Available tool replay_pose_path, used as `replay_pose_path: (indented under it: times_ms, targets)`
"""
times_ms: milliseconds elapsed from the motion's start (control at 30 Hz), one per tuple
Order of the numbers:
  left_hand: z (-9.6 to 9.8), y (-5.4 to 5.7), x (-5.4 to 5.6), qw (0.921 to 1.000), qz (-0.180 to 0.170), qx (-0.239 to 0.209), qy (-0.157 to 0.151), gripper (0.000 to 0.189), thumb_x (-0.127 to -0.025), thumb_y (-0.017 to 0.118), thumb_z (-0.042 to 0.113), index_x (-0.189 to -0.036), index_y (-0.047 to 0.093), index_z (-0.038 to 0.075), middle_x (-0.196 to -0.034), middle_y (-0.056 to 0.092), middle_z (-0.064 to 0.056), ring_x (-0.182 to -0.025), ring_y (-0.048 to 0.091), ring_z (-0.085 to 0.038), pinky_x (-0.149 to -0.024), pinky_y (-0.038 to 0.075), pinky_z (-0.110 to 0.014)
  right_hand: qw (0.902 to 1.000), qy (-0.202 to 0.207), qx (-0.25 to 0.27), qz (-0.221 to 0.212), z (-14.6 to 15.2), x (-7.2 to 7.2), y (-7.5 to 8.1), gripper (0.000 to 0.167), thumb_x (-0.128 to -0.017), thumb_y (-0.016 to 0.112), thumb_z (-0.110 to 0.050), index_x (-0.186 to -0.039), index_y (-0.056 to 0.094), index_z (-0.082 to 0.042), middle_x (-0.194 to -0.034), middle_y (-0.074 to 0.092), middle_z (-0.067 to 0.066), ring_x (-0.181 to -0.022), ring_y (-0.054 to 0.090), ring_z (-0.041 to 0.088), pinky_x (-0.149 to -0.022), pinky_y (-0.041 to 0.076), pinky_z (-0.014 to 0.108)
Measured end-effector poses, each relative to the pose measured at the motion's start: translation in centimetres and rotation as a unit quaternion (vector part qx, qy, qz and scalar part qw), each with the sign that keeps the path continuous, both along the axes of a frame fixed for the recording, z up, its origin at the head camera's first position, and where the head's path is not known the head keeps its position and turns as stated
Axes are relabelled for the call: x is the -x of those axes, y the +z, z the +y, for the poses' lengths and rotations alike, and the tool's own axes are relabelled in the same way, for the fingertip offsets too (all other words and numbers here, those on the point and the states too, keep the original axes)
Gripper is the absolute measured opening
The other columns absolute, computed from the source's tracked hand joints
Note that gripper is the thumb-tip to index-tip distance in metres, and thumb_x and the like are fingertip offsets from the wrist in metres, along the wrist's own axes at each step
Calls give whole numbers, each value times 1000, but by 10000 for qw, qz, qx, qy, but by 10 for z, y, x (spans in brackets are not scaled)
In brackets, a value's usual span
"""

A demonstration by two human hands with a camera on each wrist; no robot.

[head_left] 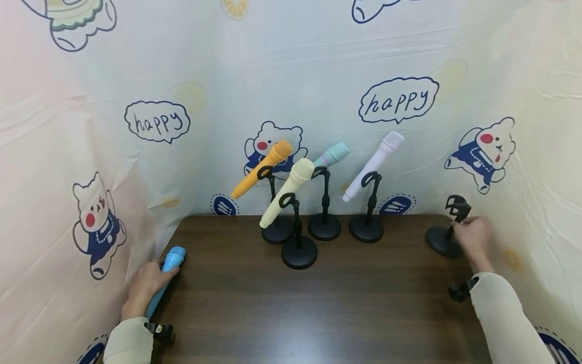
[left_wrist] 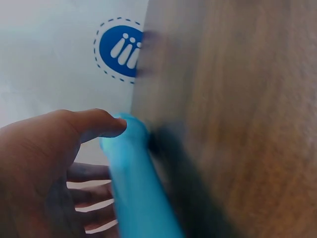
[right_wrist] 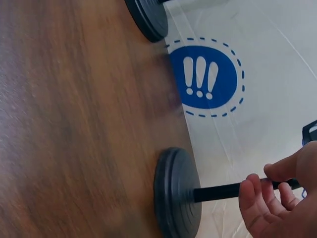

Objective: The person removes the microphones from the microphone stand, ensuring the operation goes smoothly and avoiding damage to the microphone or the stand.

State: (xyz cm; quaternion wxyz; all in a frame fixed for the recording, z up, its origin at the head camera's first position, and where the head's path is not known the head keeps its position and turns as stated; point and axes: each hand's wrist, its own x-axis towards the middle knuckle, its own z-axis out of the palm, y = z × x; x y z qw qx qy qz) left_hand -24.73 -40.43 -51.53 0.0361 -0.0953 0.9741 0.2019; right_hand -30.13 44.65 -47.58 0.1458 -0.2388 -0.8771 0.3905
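A blue toy microphone [head_left: 174,259] lies along the table's left edge. My left hand [head_left: 145,284] grips it; in the left wrist view the thumb is on the microphone's [left_wrist: 143,198] head end, with the other fingers on its far side. At the far right, my right hand [head_left: 474,237] pinches the upright of a black microphone stand [head_left: 442,241]. The right wrist view shows thumb and fingers around the thin pole [right_wrist: 218,193], above the round base [right_wrist: 177,193]. This stand's clip carries no microphone.
On the brown table [head_left: 345,303], several black stands hold tilted microphones: an orange one [head_left: 258,174], a cream one [head_left: 286,193], a teal one [head_left: 334,154] and a lilac one [head_left: 374,164]. The cream microphone's stand is nearest me. A printed cloth [head_left: 291,71] encloses the back and sides.
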Motion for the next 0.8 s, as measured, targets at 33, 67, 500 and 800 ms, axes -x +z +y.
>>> replay_pose_path:
  times_ms: [33,67,500,800]
  targets:
    - [2,2,0,10000,97,3,18,83,-101,65,47,-144,46,-22,-139,49,-49,-106,60,-53,-94,51,-68,10000,69,54,-15,-2,-1,0,27,-100,59,-14,-107,61,12,-71,69,5,-54,65,11,-48,49,22]
    - [3,3,-1,9998,214,18,38,79,-101,65,45,-142,49,-21,-135,51,-48,-103,59,-52,-91,52,-67,9998,153,104,-33,-4,-2,0,27,-101,58,-14,-103,63,12,-66,67,1,-51,64,9,-48,52,24]
    - [56,39,-1,9840,1781,9,-11,48,-102,66,28,-131,63,-11,-124,64,-34,-110,62,-52,-90,50,-66,9934,1143,36,71,-47,-11,1,36,-107,64,-24,-116,72,10,-94,76,19,-66,67,10,-58,60,24]
    - [120,68,3,9583,2824,-336,-276,18,-99,72,16,-109,72,1,-93,74,-15,-78,67,-28,-65,51,-41,9875,1556,-139,213,-81,-6,11,40,-110,60,-32,-118,75,4,-96,78,19,-70,67,12,-57,54,25]
